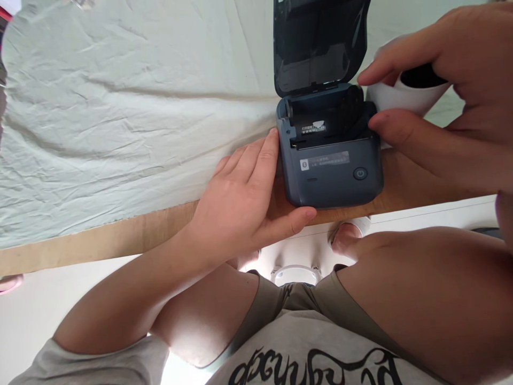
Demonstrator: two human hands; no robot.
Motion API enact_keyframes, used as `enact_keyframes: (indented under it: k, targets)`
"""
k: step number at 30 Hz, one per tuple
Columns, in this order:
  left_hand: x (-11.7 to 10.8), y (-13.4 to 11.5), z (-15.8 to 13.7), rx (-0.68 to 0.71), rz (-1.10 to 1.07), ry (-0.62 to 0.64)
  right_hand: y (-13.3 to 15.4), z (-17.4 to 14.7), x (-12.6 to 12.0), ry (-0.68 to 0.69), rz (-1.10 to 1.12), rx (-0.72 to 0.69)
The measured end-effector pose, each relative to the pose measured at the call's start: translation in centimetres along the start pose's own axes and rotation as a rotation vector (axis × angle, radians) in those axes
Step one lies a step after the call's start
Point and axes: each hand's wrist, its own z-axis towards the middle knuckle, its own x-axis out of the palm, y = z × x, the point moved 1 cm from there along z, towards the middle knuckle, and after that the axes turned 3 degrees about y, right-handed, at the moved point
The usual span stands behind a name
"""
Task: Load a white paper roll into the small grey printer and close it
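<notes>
A dark blue label printer (pixel 332 182) stands at the table's front edge, its black lid (pixel 320 48) raised and its roll bay (pixel 320 115) exposed. Inside the bay are a small printed label and dark parts, partly in shadow. My left hand (pixel 244 192) lies stretched out around the printer's front left corner, fingers along the side and thumb by the front. At the right rim, near the hinge, the thumb and forefinger of my right hand (pixel 436 101) close on the printer's edge. Behind those fingers is a white rounded object (pixel 393 99) with a dark opening, partly hidden.
Pale green wrinkled cloth (pixel 140 107) covers most of the table, with a bare wooden strip (pixel 100 232) along the front. My legs are below that edge. Clear plastic (pixel 84 4) lies at the far left.
</notes>
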Motion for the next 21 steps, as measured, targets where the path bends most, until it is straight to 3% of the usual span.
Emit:
enact_keyframes:
  k: [21]
  targets:
    - [-0.02,-0.07,0.13,-0.019,-0.025,0.009,0.01,0.58,0.24,0.005,0.026,-0.026]
